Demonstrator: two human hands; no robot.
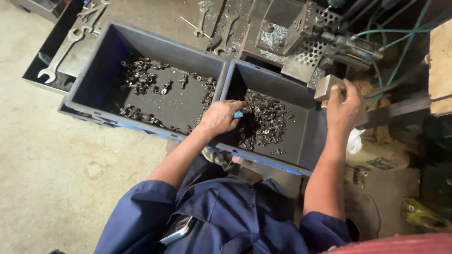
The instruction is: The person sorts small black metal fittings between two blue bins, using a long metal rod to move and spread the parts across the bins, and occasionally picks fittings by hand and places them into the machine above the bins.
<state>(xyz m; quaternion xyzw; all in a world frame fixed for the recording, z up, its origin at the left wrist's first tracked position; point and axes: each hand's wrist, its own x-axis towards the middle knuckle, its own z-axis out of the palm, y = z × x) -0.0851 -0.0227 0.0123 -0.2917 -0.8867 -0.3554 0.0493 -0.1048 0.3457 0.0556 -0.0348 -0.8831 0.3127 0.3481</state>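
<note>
Two dark plastic bins stand side by side. The right bin point(310, 136) holds a heap of small dark metal parts point(266, 120). My left hand point(221, 117) reaches into it, fingers curled among the parts, with a blue tip on one finger. Whether it grips a part is hidden. My right hand point(343, 107) is raised past the bin's right wall, its fingers on a small metal block point(326, 86) at the front of a machine. The left bin point(101, 66) holds similar metal pieces point(141, 75), scattered.
A metal machine point(306, 37) with perforated plates and green hoses point(391, 33) stands behind the bins. Several wrenches point(63, 51) lie on the bench at the back left. Concrete floor lies to the left; clutter and a yellow object point(421, 214) sit at the right.
</note>
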